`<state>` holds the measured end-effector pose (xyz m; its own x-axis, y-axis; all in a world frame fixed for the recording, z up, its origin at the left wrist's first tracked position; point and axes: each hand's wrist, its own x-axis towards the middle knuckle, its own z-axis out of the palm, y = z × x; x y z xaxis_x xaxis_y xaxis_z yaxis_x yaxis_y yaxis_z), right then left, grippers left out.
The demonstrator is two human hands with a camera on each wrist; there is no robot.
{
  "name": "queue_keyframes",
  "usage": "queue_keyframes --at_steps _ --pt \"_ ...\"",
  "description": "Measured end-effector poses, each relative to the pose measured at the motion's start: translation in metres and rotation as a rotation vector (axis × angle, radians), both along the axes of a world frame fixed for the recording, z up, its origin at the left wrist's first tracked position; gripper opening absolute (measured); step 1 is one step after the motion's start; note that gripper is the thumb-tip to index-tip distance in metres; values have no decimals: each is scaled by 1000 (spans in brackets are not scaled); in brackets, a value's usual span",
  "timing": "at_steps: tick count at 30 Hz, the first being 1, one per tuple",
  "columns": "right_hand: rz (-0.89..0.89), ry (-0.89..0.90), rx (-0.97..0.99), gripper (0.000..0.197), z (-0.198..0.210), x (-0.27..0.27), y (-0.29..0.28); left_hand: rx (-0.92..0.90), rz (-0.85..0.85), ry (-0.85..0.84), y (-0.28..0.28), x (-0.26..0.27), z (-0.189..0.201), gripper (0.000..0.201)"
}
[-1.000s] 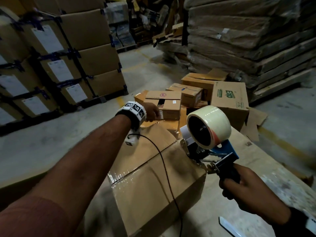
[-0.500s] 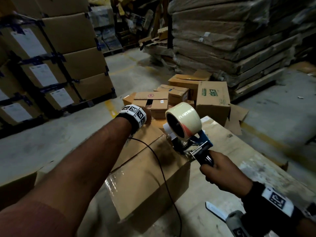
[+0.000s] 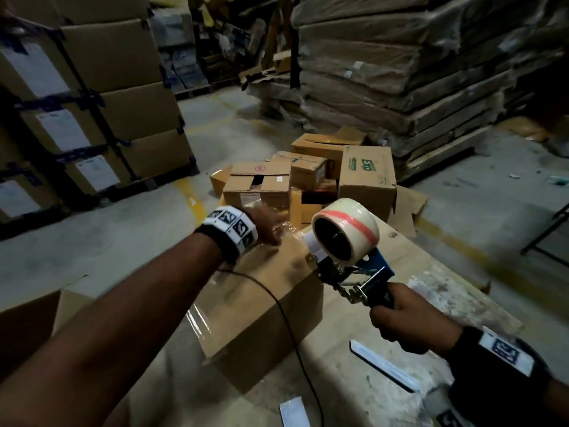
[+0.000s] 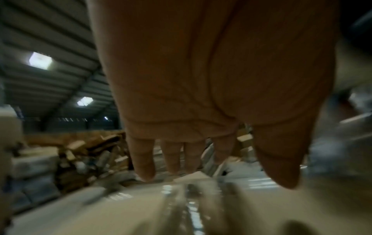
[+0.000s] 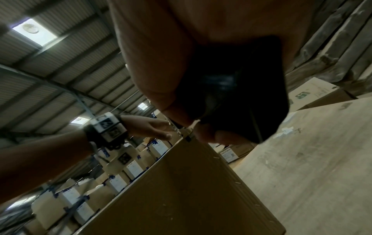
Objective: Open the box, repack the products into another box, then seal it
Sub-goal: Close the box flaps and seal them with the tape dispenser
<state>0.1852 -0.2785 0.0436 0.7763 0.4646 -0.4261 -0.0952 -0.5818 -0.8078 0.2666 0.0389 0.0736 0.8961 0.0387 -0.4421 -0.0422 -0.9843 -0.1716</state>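
Observation:
A brown cardboard box point(image 3: 261, 306) lies on the worktable point(image 3: 437, 275), with clear shiny tape point(image 4: 193, 213) running along its top seam. My left hand point(image 3: 271, 229) reaches to the far end of the box top. Its fingers point(image 4: 142, 160) are straight, just over the tape. My right hand point(image 3: 397, 322) grips the black handle point(image 5: 231, 95) of a blue tape dispenser point(image 3: 363, 269). The dispenser's roll of tape point(image 3: 345, 232) stands at the box's far right corner. In the right wrist view the box side point(image 5: 181, 190) fills the lower middle, and the left hand point(image 5: 153, 128) lies above it.
A box cutter point(image 3: 385, 368) lies on the table near my right wrist, and a white strip point(image 3: 294, 414) lies at the front edge. Several opened cartons point(image 3: 308, 177) are piled on the floor beyond the table. Strapped box stacks point(image 3: 92, 118) stand to the left and wrapped pallets point(image 3: 400, 72) to the right.
My left hand has drawn back from beyond the box's far edge onto the taped top. The right hand keeps hold of the dispenser, which has shifted slightly along the box's right side.

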Motion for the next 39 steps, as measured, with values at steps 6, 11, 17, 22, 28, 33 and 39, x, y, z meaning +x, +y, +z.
queue_keyframes --at_steps 6,11,17,22,28,33,39 --pt "83 -40 68 13 -3 9 -6 -173 -21 7 -60 -65 -13 61" --pt "140 -147 70 11 -6 10 -9 -62 85 -153 -69 -75 -26 57" --pt "132 -184 107 18 -16 6 -17 -148 222 -157 -89 -81 -18 38" --pt "270 -338 70 6 -39 -9 -61 -97 194 -162 -97 -84 -22 47" --pt "227 -237 17 4 -73 -1 -66 -41 153 -144 -99 -85 -29 61" --pt "163 -195 45 8 -90 1 -51 -54 147 -143 -94 -84 -32 61" --pt "88 -127 114 8 -102 -10 -38 -79 148 -160 -88 -83 -42 62"
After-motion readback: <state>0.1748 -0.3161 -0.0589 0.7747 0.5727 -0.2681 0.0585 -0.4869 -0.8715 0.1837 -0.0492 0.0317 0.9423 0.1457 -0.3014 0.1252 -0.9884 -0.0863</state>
